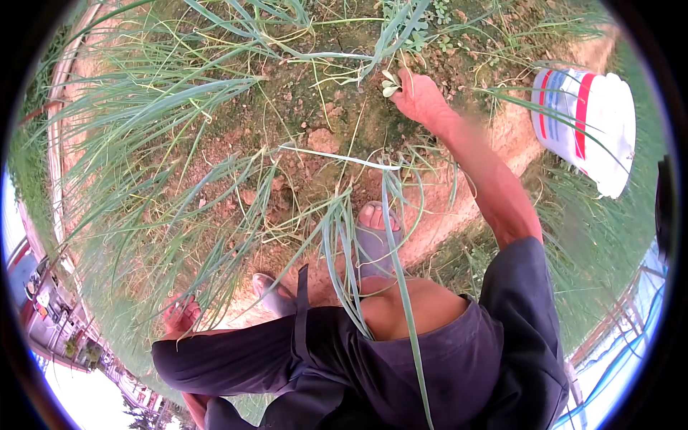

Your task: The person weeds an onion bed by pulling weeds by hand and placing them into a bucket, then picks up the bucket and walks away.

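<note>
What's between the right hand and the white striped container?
In the head view, soil and thin green blades lie between the right hand and the white striped container.

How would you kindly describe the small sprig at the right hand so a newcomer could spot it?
From the white, red-striped container at right, look left to the right hand. The sprig shows at its fingers, its short, rounded, pale leaves unlike the long, narrow green blades nearby.

little leaves (389, 89) at right hand (418, 98): pale green, kinda whitish | bucket (605, 136) right of that hand: white w/ red and blue stripes | grassy leaves (215, 258) round left hand (182, 315): green, some bluish | shoes (374, 251) between hands: greyish
</note>
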Demonstrator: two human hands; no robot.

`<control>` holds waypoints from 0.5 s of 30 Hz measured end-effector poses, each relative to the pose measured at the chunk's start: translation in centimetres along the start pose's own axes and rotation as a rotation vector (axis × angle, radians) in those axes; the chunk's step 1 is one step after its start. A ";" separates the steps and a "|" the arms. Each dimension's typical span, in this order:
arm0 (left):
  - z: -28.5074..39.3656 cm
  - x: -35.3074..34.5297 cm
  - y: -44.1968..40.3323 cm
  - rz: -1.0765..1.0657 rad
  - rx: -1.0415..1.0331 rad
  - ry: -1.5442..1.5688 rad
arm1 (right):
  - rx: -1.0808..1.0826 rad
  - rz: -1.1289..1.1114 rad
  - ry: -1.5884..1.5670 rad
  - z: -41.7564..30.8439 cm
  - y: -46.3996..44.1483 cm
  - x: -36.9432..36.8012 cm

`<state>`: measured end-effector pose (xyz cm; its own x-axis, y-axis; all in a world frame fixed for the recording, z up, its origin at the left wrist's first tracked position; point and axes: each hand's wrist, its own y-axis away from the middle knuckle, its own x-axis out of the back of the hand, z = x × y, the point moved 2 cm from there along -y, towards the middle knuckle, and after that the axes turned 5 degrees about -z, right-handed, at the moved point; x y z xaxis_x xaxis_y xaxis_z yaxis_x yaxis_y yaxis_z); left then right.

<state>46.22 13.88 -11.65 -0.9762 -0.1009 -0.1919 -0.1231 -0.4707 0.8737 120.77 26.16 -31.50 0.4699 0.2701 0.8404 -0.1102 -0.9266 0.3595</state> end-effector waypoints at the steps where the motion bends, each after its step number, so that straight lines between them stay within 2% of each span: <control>1: 0.2 -0.2 0.1 0.046 -0.011 -0.051 | 0.035 0.029 0.029 -1.2 0.0 0.3; 3: 0.4 -0.7 0.5 0.137 -0.030 -0.152 | 0.084 -0.043 0.238 -3.2 -0.5 0.7; 5: 0.6 -1.0 0.3 0.163 -0.009 -0.158 | 0.106 0.044 0.167 -2.5 -0.6 0.1; 7: 0.4 -0.8 0.3 0.184 0.012 -0.162 | 0.065 -0.031 0.000 -1.5 0.2 0.8; 8: 0.3 0.0 -0.1 0.085 0.019 -0.111 | 0.048 -0.068 -0.084 -1.8 0.6 2.0; 9: 0.0 0.9 -0.5 -0.010 0.021 -0.055 | -0.056 -0.238 -0.368 -2.0 1.3 2.9; 10: 0.0 0.4 -0.7 -0.105 0.022 -0.001 | -0.073 -0.369 -0.380 -2.2 1.9 2.7; 12: 0.0 -0.3 0.3 -0.030 -0.021 -0.068 | -0.109 -0.622 -0.403 -2.4 2.8 2.2; 13: 0.1 -0.8 0.5 0.028 -0.025 -0.100 | 0.188 -0.569 -0.178 -2.7 3.2 2.3; 15: 0.2 -1.3 0.5 0.067 -0.043 -0.126 | 0.360 -0.557 -0.079 -2.5 3.8 1.7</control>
<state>47.43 13.94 -10.85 -0.9970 -0.0237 -0.0738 -0.0519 -0.5038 0.8622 118.92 23.71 -27.68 0.4363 0.7263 0.5311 0.4600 -0.6874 0.5621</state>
